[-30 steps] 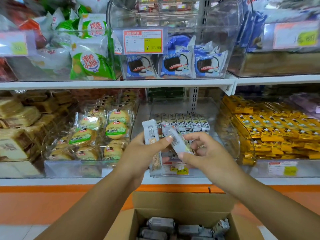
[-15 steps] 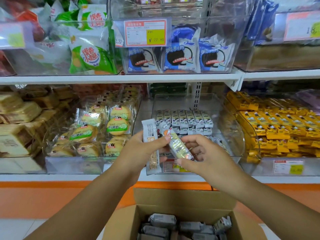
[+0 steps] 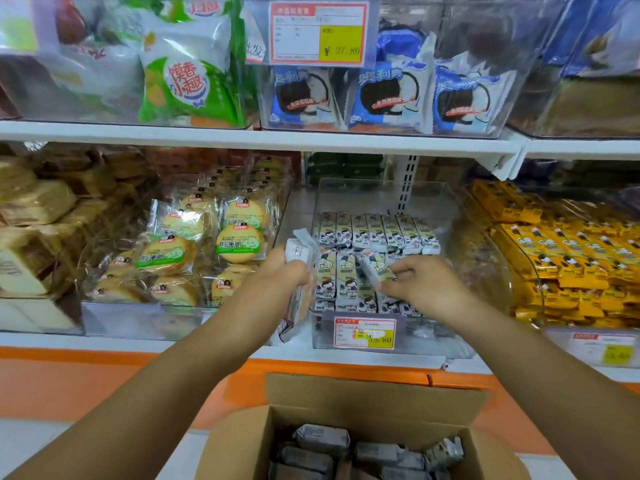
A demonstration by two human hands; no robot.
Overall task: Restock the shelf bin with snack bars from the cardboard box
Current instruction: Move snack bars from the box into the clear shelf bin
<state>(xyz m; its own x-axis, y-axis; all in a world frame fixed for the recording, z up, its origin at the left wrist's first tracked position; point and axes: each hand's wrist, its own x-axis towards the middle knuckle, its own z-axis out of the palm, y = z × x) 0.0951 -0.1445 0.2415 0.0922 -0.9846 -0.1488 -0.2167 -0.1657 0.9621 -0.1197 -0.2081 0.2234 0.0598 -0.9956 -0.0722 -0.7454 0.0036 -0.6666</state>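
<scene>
My left hand (image 3: 282,271) clutches a bundle of bars (image 3: 297,250); their lower ends are blurred and partly hidden behind my fingers. My right hand (image 3: 424,282) pinches one snack bar (image 3: 375,271), tilted over the front row inside the clear bin (image 3: 381,190). I cannot tell whether it touches that row. Below, the cardboard box (image 3: 377,396) is cut off by the frame, with grey wrappers (image 3: 322,438) inside. The bin sits on a white shelf (image 3: 104,341) above an orange base (image 3: 69,386). Half a second ago my hands met before the bin; now they are apart, the right one inside.
</scene>
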